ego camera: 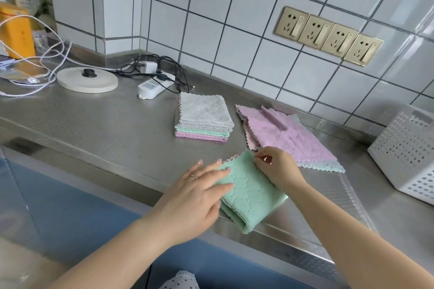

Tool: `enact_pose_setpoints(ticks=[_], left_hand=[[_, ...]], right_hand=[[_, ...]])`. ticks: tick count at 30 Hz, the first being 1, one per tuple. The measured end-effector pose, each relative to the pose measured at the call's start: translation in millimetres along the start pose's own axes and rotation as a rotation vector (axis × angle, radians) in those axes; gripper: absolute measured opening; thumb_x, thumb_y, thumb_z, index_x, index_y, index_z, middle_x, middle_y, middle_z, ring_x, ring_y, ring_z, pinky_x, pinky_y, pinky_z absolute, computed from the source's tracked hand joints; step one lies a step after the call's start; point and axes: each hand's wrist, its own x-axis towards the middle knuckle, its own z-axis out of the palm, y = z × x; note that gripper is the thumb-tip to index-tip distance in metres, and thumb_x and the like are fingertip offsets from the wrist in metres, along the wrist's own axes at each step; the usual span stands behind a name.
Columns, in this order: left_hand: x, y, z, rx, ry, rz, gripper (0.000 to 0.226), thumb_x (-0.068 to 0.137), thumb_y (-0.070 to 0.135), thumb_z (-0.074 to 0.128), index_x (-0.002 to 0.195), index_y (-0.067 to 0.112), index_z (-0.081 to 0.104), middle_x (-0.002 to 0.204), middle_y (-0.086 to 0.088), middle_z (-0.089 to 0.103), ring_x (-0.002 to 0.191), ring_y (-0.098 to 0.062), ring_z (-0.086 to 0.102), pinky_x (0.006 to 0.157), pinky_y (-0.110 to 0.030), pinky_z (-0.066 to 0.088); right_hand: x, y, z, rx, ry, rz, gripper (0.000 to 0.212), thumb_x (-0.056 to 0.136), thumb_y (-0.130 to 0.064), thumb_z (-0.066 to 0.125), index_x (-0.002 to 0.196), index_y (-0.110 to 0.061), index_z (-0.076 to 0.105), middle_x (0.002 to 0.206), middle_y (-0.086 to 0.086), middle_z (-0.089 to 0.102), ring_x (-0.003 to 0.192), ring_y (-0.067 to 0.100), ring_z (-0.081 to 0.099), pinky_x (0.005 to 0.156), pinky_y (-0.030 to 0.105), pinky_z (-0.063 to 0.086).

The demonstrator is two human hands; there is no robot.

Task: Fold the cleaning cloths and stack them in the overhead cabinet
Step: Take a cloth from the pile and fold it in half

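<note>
From the head view we see a folded green cloth (252, 191) lying at the near edge of the steel surface (105, 124). Our left hand (195, 197) rests flat on its left side, fingers straight and released. Our right hand (278, 168) pinches the cloth's far corner with curled fingers. Farther back sits a neat stack of folded cloths (203, 121), grey on top. Just right of it lies a loose pile of unfolded cloths (291, 138), purple uppermost. A white perforated basket (406, 152) stands at the far right.

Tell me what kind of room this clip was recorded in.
Probably a home kitchen: a stainless steel countertop against a white tiled wall, a row of gold wall sockets, and a round white kettle base.
</note>
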Motion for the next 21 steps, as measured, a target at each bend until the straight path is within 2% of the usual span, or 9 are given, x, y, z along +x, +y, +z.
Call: enact_pose_setpoints(ticks=[2, 4, 6, 8, 10, 13, 16, 21], left_hand=[[-2, 3, 3, -0.022, -0.058, 0.074, 0.040, 0.082, 0.029, 0.044, 0.117, 0.023, 0.063, 0.129, 0.004, 0.059, 0.126, -0.015, 0.050, 0.104, -0.041, 0.042], [-5, 4, 6, -0.047, -0.099, 0.086, 0.041, 0.083, 0.032, 0.044, 0.119, 0.023, 0.063, 0.129, 0.005, 0.059, 0.124, -0.013, 0.052, 0.100, -0.038, 0.046], [-6, 3, 6, -0.049, -0.119, 0.084, 0.042, 0.083, 0.035, 0.044, 0.119, 0.023, 0.063, 0.129, 0.004, 0.060, 0.122, -0.013, 0.053, 0.098, -0.036, 0.048], [-6, 4, 5, -0.028, -0.113, 0.095, 0.042, 0.083, 0.037, 0.044, 0.118, 0.024, 0.064, 0.127, 0.004, 0.061, 0.121, -0.014, 0.055, 0.097, -0.035, 0.048], [-6, 5, 4, -0.035, -0.075, 0.075, 0.039, 0.083, 0.037, 0.044, 0.113, 0.025, 0.066, 0.124, 0.004, 0.063, 0.118, -0.015, 0.057, 0.094, -0.034, 0.050], [3, -2, -1, -0.084, 0.009, -0.129, 0.036, 0.084, 0.036, 0.042, 0.104, 0.025, 0.070, 0.115, 0.004, 0.066, 0.103, -0.015, 0.065, 0.081, -0.032, 0.054], [18, -14, -7, -0.152, 0.008, -0.334, 0.032, 0.088, 0.036, 0.046, 0.112, 0.024, 0.065, 0.111, 0.007, 0.066, 0.097, -0.014, 0.064, 0.083, -0.030, 0.049], [27, -19, -9, -0.195, -0.048, -0.447, 0.021, 0.088, 0.032, 0.058, 0.109, 0.030, 0.061, 0.102, 0.011, 0.062, 0.093, -0.009, 0.059, 0.078, -0.025, 0.044]], right_hand=[[-1, 0, 1, 0.053, 0.024, 0.001, 0.010, 0.086, -0.018, 0.063, 0.096, -0.018, 0.066, 0.084, -0.007, 0.061, 0.077, 0.009, 0.053, 0.058, 0.001, 0.036], [-2, 0, 2, 0.085, 0.034, -0.008, 0.008, 0.086, -0.017, 0.063, 0.094, -0.018, 0.064, 0.083, -0.007, 0.062, 0.076, 0.009, 0.054, 0.059, 0.001, 0.037], [-2, 0, 4, 0.105, 0.030, -0.015, 0.006, 0.088, -0.017, 0.060, 0.094, -0.018, 0.062, 0.084, -0.006, 0.062, 0.076, 0.010, 0.054, 0.059, 0.006, 0.038], [-3, -2, 5, 0.084, 0.008, -0.033, 0.008, 0.090, -0.016, 0.056, 0.097, -0.016, 0.059, 0.085, -0.004, 0.062, 0.077, 0.014, 0.054, 0.062, 0.019, 0.038], [-3, -3, 6, 0.047, -0.012, -0.049, 0.011, 0.092, -0.016, 0.053, 0.102, -0.015, 0.057, 0.087, -0.004, 0.060, 0.078, 0.017, 0.053, 0.067, 0.026, 0.037], [-3, -5, 6, 0.017, -0.017, -0.053, 0.012, 0.092, -0.017, 0.052, 0.103, -0.015, 0.057, 0.088, -0.005, 0.060, 0.080, 0.018, 0.054, 0.071, 0.027, 0.040], [-2, -7, 4, -0.012, -0.019, -0.045, 0.011, 0.092, -0.019, 0.052, 0.101, -0.017, 0.057, 0.087, -0.005, 0.060, 0.082, 0.019, 0.056, 0.070, 0.028, 0.042], [0, -11, 0, -0.053, -0.005, -0.043, 0.011, 0.090, -0.020, 0.053, 0.099, -0.017, 0.059, 0.085, -0.005, 0.061, 0.081, 0.019, 0.058, 0.069, 0.029, 0.046]])
